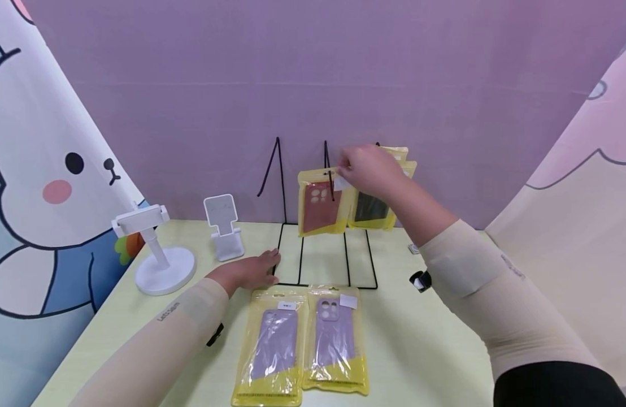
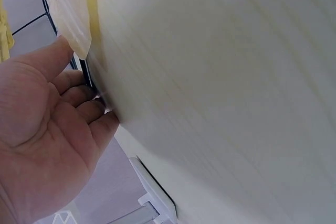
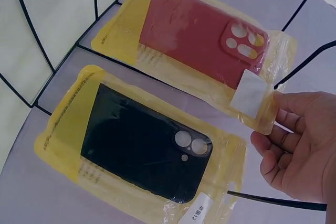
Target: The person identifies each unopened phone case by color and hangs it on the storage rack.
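Observation:
My right hand (image 1: pixel 371 172) pinches the top corner of a clear-and-yellow zip bag holding a red phone case (image 3: pixel 197 32). That bag hangs upright at the middle hook (image 3: pixel 304 66) of a black wire rack (image 1: pixel 376 271), the hook's wire meeting its top edge. Beside it, on the right hook, hangs a bag with a black phone case (image 3: pixel 142 140); another bag shows behind. Low at the rack's left side, my left hand (image 1: pixel 249 270) holds the base wire (image 2: pixel 86 74) between thumb and curled fingers. The left hook (image 1: pixel 269 167) carries no bag.
Two bagged purple phone cases, left (image 1: pixel 274 342) and right (image 1: pixel 335 339), lie flat before the rack. To the left stand a small white phone stand (image 1: pixel 224 226) and a taller round-based one (image 1: pixel 165 271). A purple backdrop (image 1: pixel 216 102) rises behind the table.

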`<state>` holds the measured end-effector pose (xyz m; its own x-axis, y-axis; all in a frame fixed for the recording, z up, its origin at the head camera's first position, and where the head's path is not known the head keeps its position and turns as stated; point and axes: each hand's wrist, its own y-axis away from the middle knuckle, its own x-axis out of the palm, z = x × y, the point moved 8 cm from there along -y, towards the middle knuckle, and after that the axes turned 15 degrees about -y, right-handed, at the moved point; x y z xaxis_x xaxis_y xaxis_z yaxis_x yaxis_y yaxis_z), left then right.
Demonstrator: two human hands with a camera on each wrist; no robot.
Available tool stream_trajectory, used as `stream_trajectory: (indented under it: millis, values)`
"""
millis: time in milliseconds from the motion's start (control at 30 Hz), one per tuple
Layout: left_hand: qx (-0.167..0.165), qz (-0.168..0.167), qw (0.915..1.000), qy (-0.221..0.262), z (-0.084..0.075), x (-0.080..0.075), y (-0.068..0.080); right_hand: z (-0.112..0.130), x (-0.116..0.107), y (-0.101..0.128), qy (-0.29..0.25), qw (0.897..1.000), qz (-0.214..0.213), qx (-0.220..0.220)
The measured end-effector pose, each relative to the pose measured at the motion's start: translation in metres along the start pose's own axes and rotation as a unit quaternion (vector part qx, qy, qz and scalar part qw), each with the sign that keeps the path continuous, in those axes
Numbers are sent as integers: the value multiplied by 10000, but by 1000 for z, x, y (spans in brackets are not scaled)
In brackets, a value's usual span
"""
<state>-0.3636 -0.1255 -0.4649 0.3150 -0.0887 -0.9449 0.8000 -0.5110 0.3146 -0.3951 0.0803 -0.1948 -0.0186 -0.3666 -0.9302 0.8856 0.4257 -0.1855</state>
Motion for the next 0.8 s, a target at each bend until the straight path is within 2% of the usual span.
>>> stream_trajectory:
  millis: [133, 400, 800]
  values:
    - [-34, 59, 10000, 18, -1, 0, 0, -5, -1, -8, -5, 9997, 99, 228]
    - [33, 10, 10000, 89, -3, -6, 2, -6, -5, -24, 155, 9994, 152, 264]
    - [79, -11, 10000, 55, -5, -4, -2, -14, -8, -46, 357, 9968, 309, 643]
